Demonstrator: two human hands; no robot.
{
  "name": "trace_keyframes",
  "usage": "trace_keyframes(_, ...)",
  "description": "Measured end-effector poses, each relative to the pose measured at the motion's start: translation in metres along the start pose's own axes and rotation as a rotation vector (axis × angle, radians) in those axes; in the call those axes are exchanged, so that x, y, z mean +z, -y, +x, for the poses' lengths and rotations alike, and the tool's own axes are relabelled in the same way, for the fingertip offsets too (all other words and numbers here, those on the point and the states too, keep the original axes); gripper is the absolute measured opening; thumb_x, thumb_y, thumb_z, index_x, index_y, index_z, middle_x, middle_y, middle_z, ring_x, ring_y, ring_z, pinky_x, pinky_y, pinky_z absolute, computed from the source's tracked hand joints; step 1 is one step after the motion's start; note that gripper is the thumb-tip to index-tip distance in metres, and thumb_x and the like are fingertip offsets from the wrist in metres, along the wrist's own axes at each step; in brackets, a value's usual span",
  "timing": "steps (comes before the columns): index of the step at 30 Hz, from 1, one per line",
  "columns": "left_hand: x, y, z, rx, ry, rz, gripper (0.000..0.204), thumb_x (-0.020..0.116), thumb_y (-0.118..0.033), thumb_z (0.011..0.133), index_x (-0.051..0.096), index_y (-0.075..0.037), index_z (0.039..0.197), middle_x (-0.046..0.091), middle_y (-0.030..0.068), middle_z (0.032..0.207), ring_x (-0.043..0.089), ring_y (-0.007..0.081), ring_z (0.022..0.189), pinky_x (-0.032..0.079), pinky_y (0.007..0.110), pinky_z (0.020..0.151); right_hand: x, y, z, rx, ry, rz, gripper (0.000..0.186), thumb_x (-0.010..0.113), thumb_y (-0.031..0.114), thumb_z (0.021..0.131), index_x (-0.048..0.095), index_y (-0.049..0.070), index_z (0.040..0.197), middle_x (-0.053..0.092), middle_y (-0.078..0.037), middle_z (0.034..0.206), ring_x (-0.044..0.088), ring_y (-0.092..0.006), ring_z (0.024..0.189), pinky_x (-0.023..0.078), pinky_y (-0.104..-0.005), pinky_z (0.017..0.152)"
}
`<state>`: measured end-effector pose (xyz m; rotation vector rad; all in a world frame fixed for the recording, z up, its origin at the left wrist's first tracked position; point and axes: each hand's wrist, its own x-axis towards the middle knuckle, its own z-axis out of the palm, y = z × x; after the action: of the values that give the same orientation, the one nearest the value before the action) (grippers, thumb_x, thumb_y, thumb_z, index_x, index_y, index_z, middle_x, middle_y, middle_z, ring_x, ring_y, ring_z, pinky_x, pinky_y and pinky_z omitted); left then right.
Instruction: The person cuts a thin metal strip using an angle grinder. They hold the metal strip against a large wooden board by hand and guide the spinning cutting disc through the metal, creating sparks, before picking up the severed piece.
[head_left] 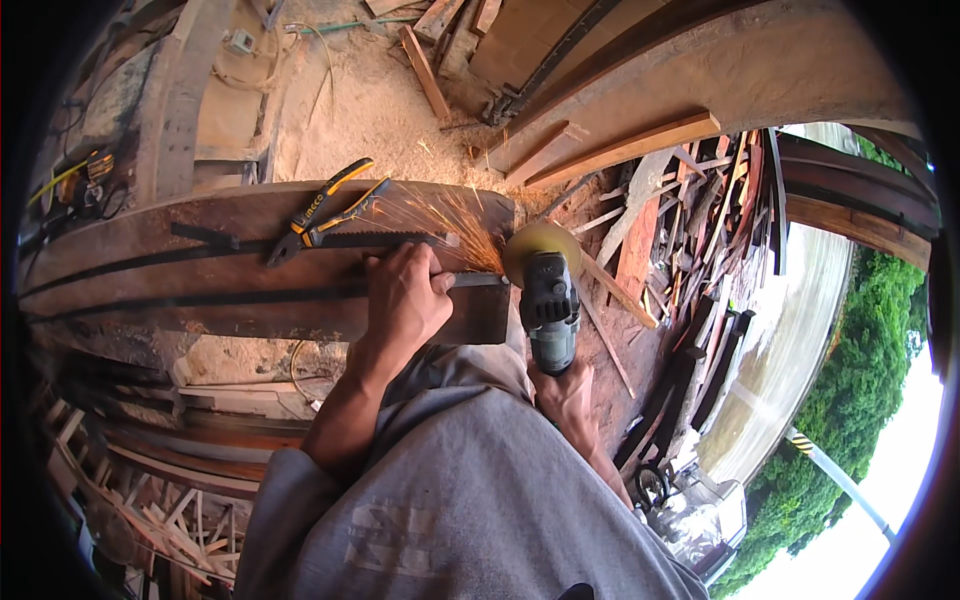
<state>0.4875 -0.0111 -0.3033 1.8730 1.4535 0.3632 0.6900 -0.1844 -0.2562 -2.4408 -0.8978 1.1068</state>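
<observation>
At frame centre, the left hand [403, 298] presses a dark flat metal strip [470, 281] onto the brown wooden surface [200, 270]; the right hand [566, 395] has its grip clenched around a dark green angle grinder [548, 305], sparks flying.

**Grinder biting into a metal strip**

A dark green angle grinder [549, 310] stands with its body toward six o'clock, disc at twelve, touching the end of a flat dark metal strip [478, 281]. Orange sparks [455, 225] fan toward ten o'clock.
</observation>
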Motion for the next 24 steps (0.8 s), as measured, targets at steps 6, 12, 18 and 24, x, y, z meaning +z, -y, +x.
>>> trace_keyframes(6, 0.004, 0.000, 0.000, 0.022, -0.006, -0.029, 0.017, 0.077, -0.008, 0.081, 0.060, -0.008, 0.085, 0.066, 0.0054, 0.084, 0.065, 0.0325, 0.084, 0.041, 0.051, 0.083, -0.004, -0.006, 0.003, -0.052, -0.027, 0.026, 0.033, 0.074, 0.020, 0.081, 0.068, -0.005, 0.102, 0.072, -0.026, 0.080, 0.077, -0.0350, 0.082, 0.058, -0.0446, 0.075)
trace_keyframes(12, 0.000, 0.002, -0.001, 0.017, 0.015, -0.009, 0.019, 0.079, -0.008, 0.081, 0.061, -0.007, 0.086, 0.066, 0.0059, 0.084, 0.066, 0.0330, 0.085, 0.042, 0.051, 0.083, -0.033, 0.013, -0.014, 0.077, -0.067, 0.024, 0.026, 0.074, 0.020, 0.081, 0.065, -0.005, 0.083, 0.066, -0.018, 0.066, 0.067, -0.0227, 0.062, 0.054, -0.0420, 0.062)
trace_keyframes(18, -0.006, 0.001, -0.002, 0.021, 0.024, -0.034, 0.023, 0.081, -0.009, 0.081, 0.060, -0.008, 0.090, 0.066, 0.0072, 0.085, 0.065, 0.0340, 0.086, 0.041, 0.050, 0.084, -0.042, -0.010, -0.054, 0.197, 0.105, -0.041, 0.024, 0.075, 0.019, 0.079, 0.068, -0.003, 0.085, 0.068, -0.015, 0.069, 0.066, -0.0232, 0.062, 0.054, -0.0435, 0.064)
trace_keyframes(24, -0.001, -0.001, -0.002, 0.049, 0.021, -0.015, 0.026, 0.081, -0.010, 0.081, 0.058, -0.009, 0.091, 0.064, 0.0055, 0.084, 0.063, 0.0328, 0.083, 0.038, 0.048, 0.081, 0.002, -0.048, -0.012, 0.091, 0.133, -0.048, 0.019, 0.072, 0.020, 0.081, 0.068, 0.002, 0.086, 0.068, -0.013, 0.072, 0.067, -0.0242, 0.063, 0.055, -0.0435, 0.067)
